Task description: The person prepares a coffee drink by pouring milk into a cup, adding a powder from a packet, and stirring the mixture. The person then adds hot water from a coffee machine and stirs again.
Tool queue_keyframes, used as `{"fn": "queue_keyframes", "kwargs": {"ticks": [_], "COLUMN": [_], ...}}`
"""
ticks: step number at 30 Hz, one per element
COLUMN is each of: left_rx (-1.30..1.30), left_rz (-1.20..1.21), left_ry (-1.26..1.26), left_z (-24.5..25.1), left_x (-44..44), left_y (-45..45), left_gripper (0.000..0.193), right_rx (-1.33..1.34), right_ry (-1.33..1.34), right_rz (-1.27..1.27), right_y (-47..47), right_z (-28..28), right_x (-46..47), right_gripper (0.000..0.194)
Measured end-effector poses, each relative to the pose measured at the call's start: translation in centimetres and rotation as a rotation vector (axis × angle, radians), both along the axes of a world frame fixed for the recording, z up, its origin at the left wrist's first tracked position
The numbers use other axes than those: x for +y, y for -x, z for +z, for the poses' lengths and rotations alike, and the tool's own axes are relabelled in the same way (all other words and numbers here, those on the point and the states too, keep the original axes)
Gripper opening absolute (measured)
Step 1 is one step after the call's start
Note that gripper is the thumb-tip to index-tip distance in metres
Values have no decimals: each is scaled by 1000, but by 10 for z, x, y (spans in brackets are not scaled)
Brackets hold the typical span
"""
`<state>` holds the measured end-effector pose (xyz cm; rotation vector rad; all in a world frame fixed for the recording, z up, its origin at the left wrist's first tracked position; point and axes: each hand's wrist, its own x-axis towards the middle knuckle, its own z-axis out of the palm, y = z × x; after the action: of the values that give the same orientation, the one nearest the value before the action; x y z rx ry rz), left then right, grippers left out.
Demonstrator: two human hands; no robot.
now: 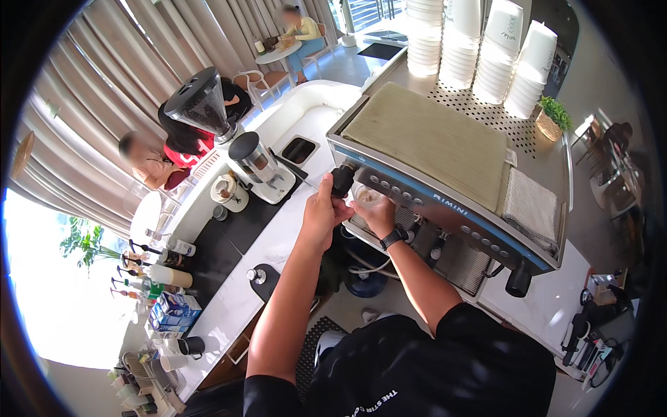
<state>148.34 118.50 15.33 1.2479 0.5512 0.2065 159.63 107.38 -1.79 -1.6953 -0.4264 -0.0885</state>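
Observation:
At the near left corner of the espresso machine (424,140), my left hand (319,216) has its thumb and fingers around a round black knob (343,180). My right hand (381,215), with a dark watch (394,238) on its wrist, holds a clear cup (367,194) just beside that knob, under the machine's front edge. Something pale is in the cup, but I cannot tell what. Below the front panel, two black portafilter handles (435,250) point out over the metal drip tray (465,271). A second black knob (518,281) sits at the machine's right end.
Stacked white paper cups (458,57) and a potted plant (550,120) stand atop the machine. Left are a coffee grinder (263,169), a small sink (299,150), a tamper (256,275), pump bottles (169,273) and cartons (174,310). Seated people (305,34) are beyond the counter.

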Motion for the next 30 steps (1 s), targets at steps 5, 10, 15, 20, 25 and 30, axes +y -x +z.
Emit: {"fn": "queue_keyframes", "kwargs": {"ticks": [5, 10, 15, 20, 25, 30], "left_rx": [12, 48, -155, -517, -78, 96], "left_rz": [5, -16, 364, -182, 194, 391], "left_ry": [-29, -47, -1605, -1489, -969, -585], "left_z": [0, -1, -14, -59, -101, -116], "left_x": [-1, 2, -31, -71, -40, -36], "left_y": [-2, -4, 19, 124, 251, 389], "left_gripper": [69, 70, 33, 16, 44, 79], "right_rx": [-145, -176, -175, -133, 116, -22], "right_ry": [-124, -117, -95, 11, -88, -95], "right_rz": [-18, -43, -49, 28, 170, 888], "right_y": [7, 2, -14, 2, 86, 239], "right_z": [16, 8, -17, -22, -15, 17], "right_x": [-5, -3, -2, -10, 2, 32], "right_gripper": [54, 60, 65, 79, 98, 98]}}
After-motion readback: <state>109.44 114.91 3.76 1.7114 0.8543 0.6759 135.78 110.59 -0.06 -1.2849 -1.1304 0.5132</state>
